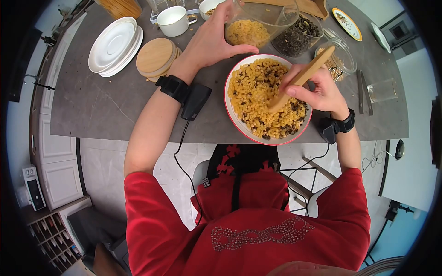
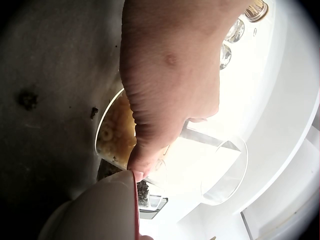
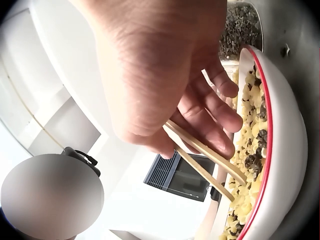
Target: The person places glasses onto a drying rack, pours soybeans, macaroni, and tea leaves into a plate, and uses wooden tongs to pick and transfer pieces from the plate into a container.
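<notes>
A white bowl with a red rim (image 1: 226, 99) holds small yellow pasta mixed with dark bits. My right hand (image 1: 317, 89) pinches wooden tongs (image 1: 306, 71), whose two tips touch the pasta (image 3: 239, 192) in the right wrist view. Beyond the bowl, my left hand (image 1: 209, 41) grips a clear container of yellow pasta (image 1: 248, 33), fingers at its far left side and partly hidden. In the left wrist view, the left thumb lies close to the bowl's rim (image 2: 136, 205); I cannot tell whether they touch.
A glass container of dark bits (image 1: 297, 39) stands behind the bowl, with an open clip jar (image 1: 343, 57) to its right. Farther right are metal tongs (image 1: 365, 94) and a glass (image 1: 383, 90). Wooden discs (image 1: 155, 56), stacked white plates (image 1: 113, 43) and a white cup (image 1: 173, 22) are left.
</notes>
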The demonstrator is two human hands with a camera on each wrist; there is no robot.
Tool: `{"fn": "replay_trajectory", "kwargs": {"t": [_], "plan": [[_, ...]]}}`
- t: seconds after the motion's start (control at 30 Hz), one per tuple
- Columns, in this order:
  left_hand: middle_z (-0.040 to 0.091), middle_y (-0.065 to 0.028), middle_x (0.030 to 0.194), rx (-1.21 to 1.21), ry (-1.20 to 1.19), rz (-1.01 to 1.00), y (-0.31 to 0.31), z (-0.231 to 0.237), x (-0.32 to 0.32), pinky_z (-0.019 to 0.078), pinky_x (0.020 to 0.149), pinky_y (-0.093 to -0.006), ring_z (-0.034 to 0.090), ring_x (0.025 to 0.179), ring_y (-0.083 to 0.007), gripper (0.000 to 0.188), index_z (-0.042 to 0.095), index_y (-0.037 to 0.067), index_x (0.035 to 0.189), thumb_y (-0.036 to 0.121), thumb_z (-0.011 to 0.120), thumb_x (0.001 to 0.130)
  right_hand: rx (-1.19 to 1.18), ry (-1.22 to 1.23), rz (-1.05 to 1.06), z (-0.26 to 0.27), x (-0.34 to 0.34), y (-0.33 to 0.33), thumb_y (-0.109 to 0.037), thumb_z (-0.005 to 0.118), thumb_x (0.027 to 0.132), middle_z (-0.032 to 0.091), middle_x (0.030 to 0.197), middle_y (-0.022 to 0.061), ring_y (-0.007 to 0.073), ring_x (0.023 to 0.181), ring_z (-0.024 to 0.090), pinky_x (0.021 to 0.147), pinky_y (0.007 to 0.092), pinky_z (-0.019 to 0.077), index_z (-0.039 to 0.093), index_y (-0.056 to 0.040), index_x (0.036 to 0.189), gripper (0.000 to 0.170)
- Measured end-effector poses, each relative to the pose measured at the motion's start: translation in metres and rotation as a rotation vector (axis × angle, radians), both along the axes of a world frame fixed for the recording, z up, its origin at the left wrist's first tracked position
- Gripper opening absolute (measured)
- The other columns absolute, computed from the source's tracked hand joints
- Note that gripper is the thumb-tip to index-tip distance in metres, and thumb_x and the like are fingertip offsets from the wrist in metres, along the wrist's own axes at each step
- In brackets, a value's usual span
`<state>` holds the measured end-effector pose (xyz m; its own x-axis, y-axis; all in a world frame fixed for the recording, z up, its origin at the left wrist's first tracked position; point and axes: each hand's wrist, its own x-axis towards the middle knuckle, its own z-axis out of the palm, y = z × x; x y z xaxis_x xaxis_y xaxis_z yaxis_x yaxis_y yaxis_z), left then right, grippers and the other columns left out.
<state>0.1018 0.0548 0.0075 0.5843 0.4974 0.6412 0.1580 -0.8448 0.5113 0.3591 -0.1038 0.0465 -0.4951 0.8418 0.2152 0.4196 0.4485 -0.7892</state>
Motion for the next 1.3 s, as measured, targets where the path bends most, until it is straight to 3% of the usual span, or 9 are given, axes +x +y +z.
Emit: {"fn": "replay_trajectory", "kwargs": {"t": [0.13,0.2,0.47,0.57,0.67,0.83,0.9,1.23,1.3], "plan": [[0.047,-0.0144,0.157,-0.024,-0.021,-0.023,0.001,-0.002,0.001,0.0471,0.116,-0.0405,0.053,0.141,-0.0265,0.098,0.040,0.002,0.146,0.034,0.097,0.074,-0.006,0.001,-0.070,0.000,-0.009,-0.001,-0.015,0.073,0.097,0.075,0.099,0.0081,0.0184,0.091,0.070,0.082,0.0332,0.0542,0.072,-0.0004,0.103,0.016],[0.048,-0.0141,0.157,0.024,-0.027,-0.021,0.002,-0.003,0.001,0.0472,0.116,-0.0403,0.053,0.141,-0.0261,0.099,0.039,0.002,0.147,0.034,0.097,0.073,0.058,0.147,-0.040,-0.003,-0.008,0.000,-0.013,0.078,0.094,0.073,0.086,0.0034,0.0122,0.075,0.065,0.065,0.0275,0.0481,0.076,-0.0033,0.099,0.011],[0.047,-0.0143,0.158,0.016,0.002,-0.001,0.002,-0.002,-0.001,0.0468,0.117,-0.0408,0.053,0.142,-0.0261,0.100,0.039,0.002,0.148,0.035,0.097,0.073,0.029,0.012,0.104,0.002,-0.005,-0.001,-0.013,0.082,0.091,0.073,0.085,0.0020,0.0118,0.073,0.065,0.061,0.0271,0.0470,0.076,-0.0037,0.094,0.012],[0.048,-0.0142,0.157,-0.025,-0.011,-0.021,0.002,-0.003,0.001,0.0462,0.117,-0.0412,0.053,0.142,-0.0265,0.101,0.038,0.002,0.149,0.035,0.097,0.074,0.030,0.027,-0.002,0.001,-0.003,-0.001,-0.016,0.076,0.094,0.076,0.090,0.0081,0.0174,0.085,0.072,0.077,0.0316,0.0557,0.073,-0.0009,0.101,0.017],[0.050,-0.0144,0.156,-0.027,-0.007,-0.015,0.003,-0.005,-0.001,0.0454,0.118,-0.0414,0.053,0.142,-0.0268,0.102,0.037,0.002,0.150,0.035,0.096,0.074,0.098,0.164,-0.009,0.000,0.004,-0.002,-0.010,0.078,0.091,0.067,0.075,-0.0001,0.0064,0.062,0.056,0.054,0.0235,0.0386,0.071,-0.0023,0.087,0.011],[0.050,-0.0149,0.155,-0.058,-0.013,-0.026,-0.002,0.004,-0.001,0.0453,0.118,-0.0414,0.053,0.142,-0.0267,0.104,0.036,0.003,0.151,0.035,0.097,0.074,0.079,0.022,0.070,0.003,0.007,0.000,-0.011,0.079,0.090,0.067,0.075,-0.0002,0.0073,0.056,0.051,0.051,0.0249,0.0367,0.073,-0.0033,0.089,0.010],[0.050,-0.0268,0.150,-0.162,0.055,0.030,-0.011,0.019,-0.005,0.0450,0.112,-0.0438,0.052,0.139,-0.0382,0.108,0.032,-0.001,0.154,0.043,0.094,0.077,0.202,-0.046,-0.039,0.000,-0.001,0.001,-0.013,0.080,0.091,0.068,0.077,-0.0012,0.0068,0.056,0.051,0.052,0.0250,0.0372,0.075,-0.0049,0.093,0.010],[0.051,-0.0148,0.154,-0.008,-0.009,-0.025,0.001,0.000,-0.001,0.0447,0.119,-0.0415,0.052,0.143,-0.0266,0.105,0.035,0.003,0.152,0.034,0.097,0.074,0.148,-0.060,0.051,0.003,0.017,0.001,-0.014,0.077,0.093,0.068,0.078,0.0014,0.0101,0.056,0.054,0.052,0.0268,0.0392,0.073,-0.0035,0.093,0.011],[0.051,-0.0252,0.150,-0.084,0.039,0.024,-0.004,0.011,-0.004,0.0449,0.110,-0.0434,0.052,0.138,-0.0372,0.106,0.033,0.000,0.152,0.043,0.094,0.076,0.191,-0.019,0.014,-0.001,0.005,0.001,-0.014,0.077,0.094,0.068,0.077,0.0015,0.0099,0.057,0.054,0.052,0.0270,0.0392,0.072,-0.0033,0.092,0.012]]}}
